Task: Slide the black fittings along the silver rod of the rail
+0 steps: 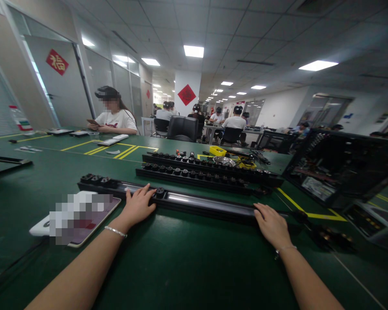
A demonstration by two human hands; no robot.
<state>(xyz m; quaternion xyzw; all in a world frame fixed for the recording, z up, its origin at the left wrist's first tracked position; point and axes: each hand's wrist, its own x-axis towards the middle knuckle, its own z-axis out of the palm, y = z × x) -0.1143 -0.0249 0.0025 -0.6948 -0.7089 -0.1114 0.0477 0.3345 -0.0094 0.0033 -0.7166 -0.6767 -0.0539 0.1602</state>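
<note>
A long black rail [207, 206] lies across the green table in front of me. Several round black sockets [96, 179] sit at its left end, and a single socket [160, 192] sits further right in its channel. My left hand [139, 206] rests on the rail just left of the single socket, fingers apart. Near the right end, my right hand [272, 224] touches the rail's near edge, its fingers slightly bent and holding nothing that shows. Behind are two more black rails [194, 178] carrying rows of sockets.
A phone [95, 221] and a white device [40, 226] lie at the left. Dark loose parts [331, 237] and an open black case [339, 168] stand at the right. Yellow trays [217, 150] are behind the rails. Across the table sits a person [116, 118].
</note>
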